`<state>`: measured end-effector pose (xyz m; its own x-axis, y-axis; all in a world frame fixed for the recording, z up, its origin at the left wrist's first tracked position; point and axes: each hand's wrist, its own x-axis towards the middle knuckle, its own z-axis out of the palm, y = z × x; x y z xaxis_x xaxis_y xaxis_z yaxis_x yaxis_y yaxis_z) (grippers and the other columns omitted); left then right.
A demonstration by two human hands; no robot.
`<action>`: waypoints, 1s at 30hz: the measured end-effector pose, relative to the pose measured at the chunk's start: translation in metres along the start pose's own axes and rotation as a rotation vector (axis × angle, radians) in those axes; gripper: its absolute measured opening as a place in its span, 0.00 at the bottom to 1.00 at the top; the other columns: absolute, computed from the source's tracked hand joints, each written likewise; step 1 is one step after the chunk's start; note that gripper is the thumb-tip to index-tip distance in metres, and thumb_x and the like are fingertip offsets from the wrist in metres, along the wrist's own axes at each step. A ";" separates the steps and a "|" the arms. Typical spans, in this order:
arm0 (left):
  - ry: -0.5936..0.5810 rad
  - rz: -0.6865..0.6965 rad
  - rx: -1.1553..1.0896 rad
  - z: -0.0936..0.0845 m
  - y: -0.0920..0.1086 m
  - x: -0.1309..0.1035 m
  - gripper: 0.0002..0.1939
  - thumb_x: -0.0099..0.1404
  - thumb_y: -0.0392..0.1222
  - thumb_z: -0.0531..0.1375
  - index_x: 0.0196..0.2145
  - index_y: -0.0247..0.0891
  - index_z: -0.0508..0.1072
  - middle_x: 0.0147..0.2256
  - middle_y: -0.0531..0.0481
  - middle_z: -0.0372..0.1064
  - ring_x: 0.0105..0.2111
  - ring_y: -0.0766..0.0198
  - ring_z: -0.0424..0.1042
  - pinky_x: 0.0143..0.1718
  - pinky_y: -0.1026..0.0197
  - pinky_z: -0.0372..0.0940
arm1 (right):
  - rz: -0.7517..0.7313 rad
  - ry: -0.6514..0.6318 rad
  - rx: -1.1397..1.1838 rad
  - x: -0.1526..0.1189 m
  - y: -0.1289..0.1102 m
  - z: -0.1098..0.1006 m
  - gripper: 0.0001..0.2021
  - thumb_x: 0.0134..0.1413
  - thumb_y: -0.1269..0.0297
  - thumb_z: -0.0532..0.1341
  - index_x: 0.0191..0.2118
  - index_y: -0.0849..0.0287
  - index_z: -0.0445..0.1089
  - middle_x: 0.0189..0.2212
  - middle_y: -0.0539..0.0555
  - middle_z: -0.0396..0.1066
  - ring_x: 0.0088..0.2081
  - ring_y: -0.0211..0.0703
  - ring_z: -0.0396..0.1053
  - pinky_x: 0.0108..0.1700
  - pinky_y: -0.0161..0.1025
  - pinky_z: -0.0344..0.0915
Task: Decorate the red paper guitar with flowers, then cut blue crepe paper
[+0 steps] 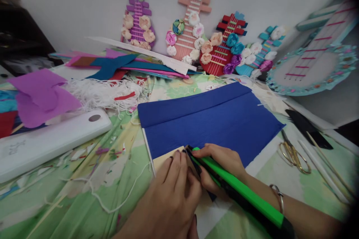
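Holding the green cutter [241, 185] in your right hand [224, 160], fingers wrapped round it; bracelet [280, 198] on that wrist. Your left hand [171, 190] is spread flat, fingers straight and close together, pressing the pale yellow card [161, 159]. Card sits over the near edge of the blue sheet [202, 119]; cutter's front end is at the card's edge, just beside your left fingertips. Can't make out the blade there. Blue sheet lies on a white backing [259, 155], which shows at both sides.

Clutter: loose white thread [94, 192] loops on the green patterned cloth [70, 216] left of your left hand, scraps [81, 153] beyond. White slab-like device [53, 142] on the left. To your right, beside the backing: gold-handled scissors [293, 155], white rod [322, 170], thin stick [331, 164], black strip [308, 129].

Further back: purple paper [45, 97], white yarn tangle [98, 95], then coloured strips [112, 65] in a pile, a long white strip across them. Against the wall, four flowered guitar shapes: purple [137, 26], pink [186, 33], red [215, 59], blue. Larger pale instrument shape [308, 63] at right. Dark shelf at far left holds whitish stuff, too dim to identify.
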<state>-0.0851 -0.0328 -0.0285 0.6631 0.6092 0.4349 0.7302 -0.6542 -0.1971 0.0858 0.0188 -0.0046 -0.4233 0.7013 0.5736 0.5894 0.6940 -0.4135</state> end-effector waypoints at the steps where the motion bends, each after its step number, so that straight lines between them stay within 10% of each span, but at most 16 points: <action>1: 0.005 0.002 0.001 0.001 0.001 -0.001 0.26 0.62 0.51 0.52 0.49 0.26 0.67 0.52 0.28 0.68 0.55 0.42 0.67 0.58 0.47 0.48 | 0.005 0.001 0.012 -0.001 0.001 0.001 0.10 0.42 0.75 0.55 0.31 0.54 0.67 0.22 0.45 0.73 0.23 0.35 0.72 0.29 0.28 0.67; 30: -0.050 -0.012 -0.085 -0.002 0.003 -0.003 0.32 0.58 0.55 0.56 0.51 0.25 0.67 0.55 0.25 0.65 0.56 0.38 0.64 0.58 0.47 0.52 | 0.180 -0.148 0.189 0.005 0.004 -0.010 0.08 0.44 0.72 0.61 0.34 0.56 0.68 0.22 0.45 0.73 0.21 0.33 0.69 0.26 0.28 0.64</action>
<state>-0.0855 -0.0370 -0.0288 0.6635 0.6372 0.3920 0.7227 -0.6814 -0.1157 0.0925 0.0232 0.0038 -0.4273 0.8226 0.3752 0.5315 0.5643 -0.6317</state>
